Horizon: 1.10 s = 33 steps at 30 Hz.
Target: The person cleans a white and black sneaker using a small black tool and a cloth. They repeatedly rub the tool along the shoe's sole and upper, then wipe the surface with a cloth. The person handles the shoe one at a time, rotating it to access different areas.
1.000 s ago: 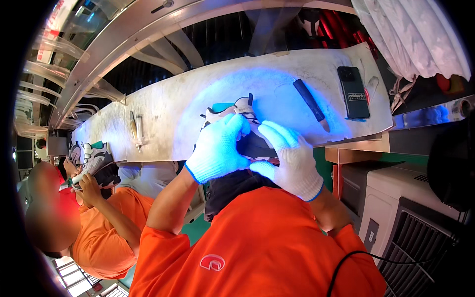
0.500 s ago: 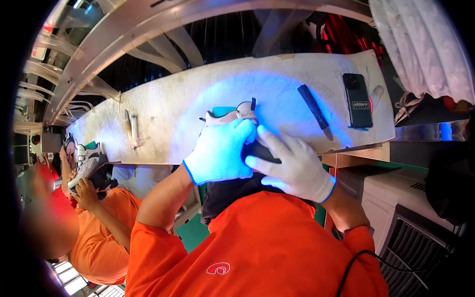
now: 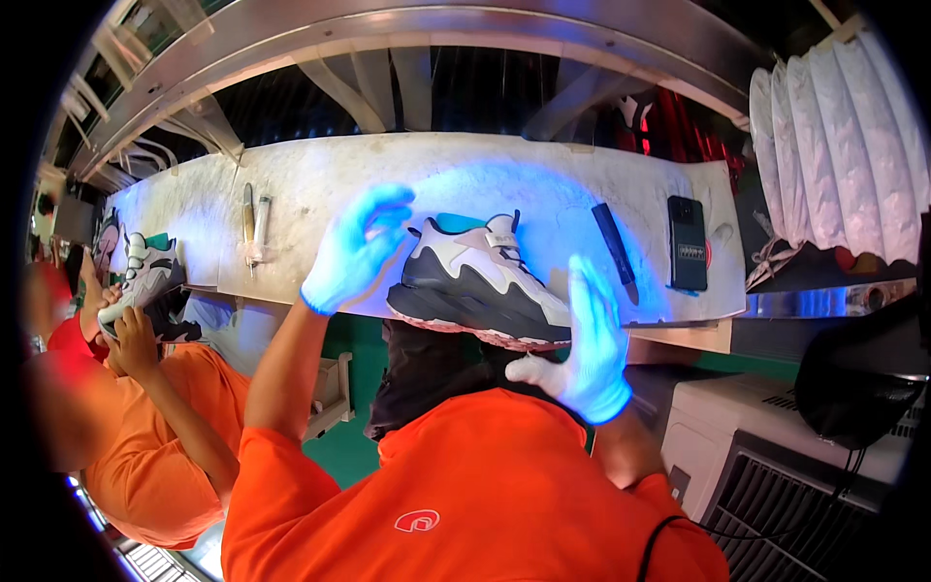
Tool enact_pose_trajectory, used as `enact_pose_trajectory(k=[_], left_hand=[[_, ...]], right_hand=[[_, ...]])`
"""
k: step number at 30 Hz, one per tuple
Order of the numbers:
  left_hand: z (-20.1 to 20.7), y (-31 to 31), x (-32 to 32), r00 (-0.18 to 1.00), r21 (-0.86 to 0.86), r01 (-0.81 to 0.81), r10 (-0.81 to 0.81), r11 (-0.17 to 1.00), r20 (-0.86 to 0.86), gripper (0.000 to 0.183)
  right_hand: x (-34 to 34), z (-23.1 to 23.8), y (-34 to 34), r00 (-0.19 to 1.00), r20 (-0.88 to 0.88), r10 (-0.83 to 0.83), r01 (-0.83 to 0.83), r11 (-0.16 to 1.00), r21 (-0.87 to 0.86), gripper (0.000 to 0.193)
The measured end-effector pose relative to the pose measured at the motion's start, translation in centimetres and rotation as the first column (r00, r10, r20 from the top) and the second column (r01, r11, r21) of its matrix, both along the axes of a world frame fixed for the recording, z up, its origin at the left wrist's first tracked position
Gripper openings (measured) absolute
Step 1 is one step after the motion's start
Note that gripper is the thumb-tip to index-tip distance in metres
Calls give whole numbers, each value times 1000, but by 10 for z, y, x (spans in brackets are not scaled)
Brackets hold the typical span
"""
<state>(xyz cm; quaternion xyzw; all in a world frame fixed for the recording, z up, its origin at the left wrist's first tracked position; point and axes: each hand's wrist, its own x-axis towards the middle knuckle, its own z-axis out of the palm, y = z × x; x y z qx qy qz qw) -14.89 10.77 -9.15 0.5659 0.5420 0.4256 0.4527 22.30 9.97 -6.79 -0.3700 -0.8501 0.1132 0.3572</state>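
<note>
A white, grey and black sneaker [image 3: 475,276] is at the near edge of the worktable, side face up. Its dark, pink-edged sole faces me, and the toe points right. Teal filling shows in the collar. My left hand [image 3: 359,254], in a white knit glove lit blue, is raised beside the heel, open, with a small gap to the shoe. At the toe is my gloved right hand [image 3: 590,341], fingers stretched out and thumb spread below the sole. Whether it touches the toe I cannot tell.
Right of the sneaker lie a dark-handled tool [image 3: 615,250] and a black phone-like device [image 3: 687,242]. Two slim tools [image 3: 256,225] lie left on the worktable [image 3: 320,175]. At far left a co-worker in orange [image 3: 179,412] holds another sneaker [image 3: 145,281]. A white ribbed duct [image 3: 834,155] hangs at right.
Both hands were together over the sneaker and have moved apart, left hand to the left, right hand toward the toe. The sneaker now shows its full side. The view has shifted slightly.
</note>
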Motion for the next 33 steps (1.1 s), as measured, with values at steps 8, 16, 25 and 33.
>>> enact_pose_trajectory(k=[8,16,25,33], left_hand=[[20,3,4,830,317,308,-90,897,-551,79],[209,28,74,587,-82,361,-295,929,-754,93],[234,38,109,513,-202,287,-328,937,-793,94],[226,54,114,516,-180,348,-348,920,-783,89]], right_hand=[[-40,-55,84,885,-447,-134,-95,886,-454,58],[-83,-100,118,296,-734,-611,-819,234,-524,74],[-44,-22,84,380,-921,-85,-712,609,-350,116],[-36,33,84,485,-869,97,-642,714,-279,154]])
